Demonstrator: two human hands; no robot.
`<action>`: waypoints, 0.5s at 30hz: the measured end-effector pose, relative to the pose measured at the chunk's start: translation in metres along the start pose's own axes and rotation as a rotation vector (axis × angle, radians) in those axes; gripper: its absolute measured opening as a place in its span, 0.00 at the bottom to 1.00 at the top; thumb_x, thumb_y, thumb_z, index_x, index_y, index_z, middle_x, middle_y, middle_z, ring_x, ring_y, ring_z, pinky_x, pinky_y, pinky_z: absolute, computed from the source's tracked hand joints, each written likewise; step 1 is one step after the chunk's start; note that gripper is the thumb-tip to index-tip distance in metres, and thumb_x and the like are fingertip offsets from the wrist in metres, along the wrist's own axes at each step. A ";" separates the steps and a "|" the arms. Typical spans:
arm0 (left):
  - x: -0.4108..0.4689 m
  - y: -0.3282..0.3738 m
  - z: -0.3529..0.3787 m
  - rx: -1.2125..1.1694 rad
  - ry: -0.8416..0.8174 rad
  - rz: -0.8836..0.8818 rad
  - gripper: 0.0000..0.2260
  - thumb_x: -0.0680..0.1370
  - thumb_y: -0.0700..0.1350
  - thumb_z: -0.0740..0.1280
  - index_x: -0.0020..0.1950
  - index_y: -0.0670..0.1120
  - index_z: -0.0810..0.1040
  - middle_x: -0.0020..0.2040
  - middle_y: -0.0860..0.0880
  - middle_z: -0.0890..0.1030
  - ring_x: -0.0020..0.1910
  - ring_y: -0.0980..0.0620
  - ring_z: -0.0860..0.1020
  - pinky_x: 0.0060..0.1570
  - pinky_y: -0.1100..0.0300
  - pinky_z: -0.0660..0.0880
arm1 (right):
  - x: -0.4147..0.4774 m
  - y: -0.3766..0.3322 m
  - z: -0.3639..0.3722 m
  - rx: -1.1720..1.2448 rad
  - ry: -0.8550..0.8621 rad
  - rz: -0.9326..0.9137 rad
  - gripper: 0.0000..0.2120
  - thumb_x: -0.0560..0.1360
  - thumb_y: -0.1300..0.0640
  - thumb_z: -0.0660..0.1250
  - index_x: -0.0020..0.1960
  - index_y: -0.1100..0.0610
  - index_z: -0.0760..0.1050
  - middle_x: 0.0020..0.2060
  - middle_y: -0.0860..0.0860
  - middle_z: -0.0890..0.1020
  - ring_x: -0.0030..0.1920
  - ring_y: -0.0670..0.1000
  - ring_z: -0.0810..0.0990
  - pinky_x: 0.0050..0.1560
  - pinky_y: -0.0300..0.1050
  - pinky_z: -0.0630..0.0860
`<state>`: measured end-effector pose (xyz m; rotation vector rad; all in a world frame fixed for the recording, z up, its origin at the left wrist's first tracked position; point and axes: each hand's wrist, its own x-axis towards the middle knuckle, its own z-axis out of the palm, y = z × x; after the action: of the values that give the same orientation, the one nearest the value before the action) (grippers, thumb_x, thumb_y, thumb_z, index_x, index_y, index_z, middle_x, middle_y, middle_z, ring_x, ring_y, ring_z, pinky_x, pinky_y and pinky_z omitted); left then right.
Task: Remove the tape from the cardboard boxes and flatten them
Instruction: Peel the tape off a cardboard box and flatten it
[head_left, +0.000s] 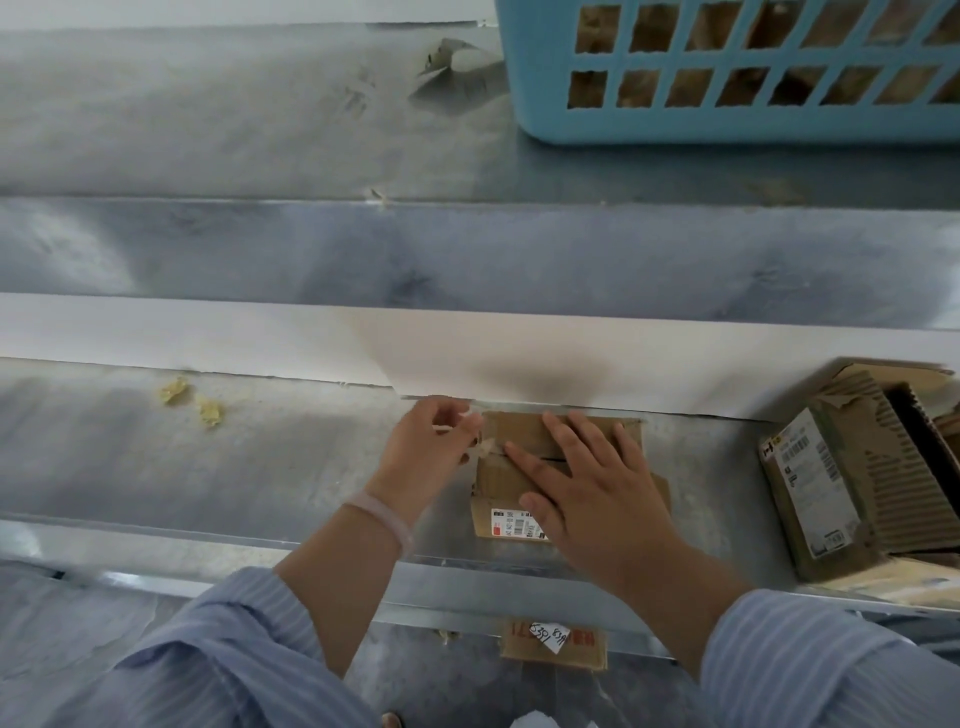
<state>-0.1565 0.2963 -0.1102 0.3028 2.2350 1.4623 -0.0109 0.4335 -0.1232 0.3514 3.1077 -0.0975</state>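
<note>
Head view, steeply downward, close over table (260, 467)

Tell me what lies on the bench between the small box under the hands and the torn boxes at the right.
Nothing: in the head view, bare grey bench separates the small box from the torn boxes.
</note>
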 end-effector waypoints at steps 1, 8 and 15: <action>0.005 0.002 0.004 -0.056 -0.064 -0.074 0.10 0.79 0.49 0.66 0.58 0.48 0.78 0.51 0.49 0.81 0.51 0.49 0.80 0.54 0.49 0.79 | 0.000 0.000 0.000 0.003 0.002 0.001 0.27 0.81 0.37 0.39 0.72 0.39 0.67 0.71 0.54 0.71 0.72 0.59 0.67 0.70 0.65 0.62; 0.020 0.005 0.001 -0.120 -0.256 -0.235 0.07 0.79 0.46 0.65 0.48 0.44 0.80 0.45 0.45 0.81 0.43 0.51 0.80 0.46 0.56 0.79 | -0.007 0.002 0.000 0.024 0.029 -0.054 0.24 0.80 0.37 0.44 0.72 0.37 0.65 0.72 0.53 0.70 0.72 0.58 0.67 0.69 0.65 0.63; 0.028 0.010 -0.012 -0.264 -0.290 -0.315 0.07 0.79 0.38 0.65 0.46 0.38 0.80 0.41 0.42 0.82 0.39 0.50 0.81 0.37 0.59 0.79 | -0.006 0.005 0.004 0.055 0.058 -0.070 0.30 0.78 0.34 0.48 0.76 0.45 0.61 0.74 0.49 0.67 0.74 0.53 0.64 0.72 0.61 0.59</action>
<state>-0.1874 0.3020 -0.1038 0.0671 1.7462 1.4176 -0.0041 0.4372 -0.1277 0.2505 3.1799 -0.1764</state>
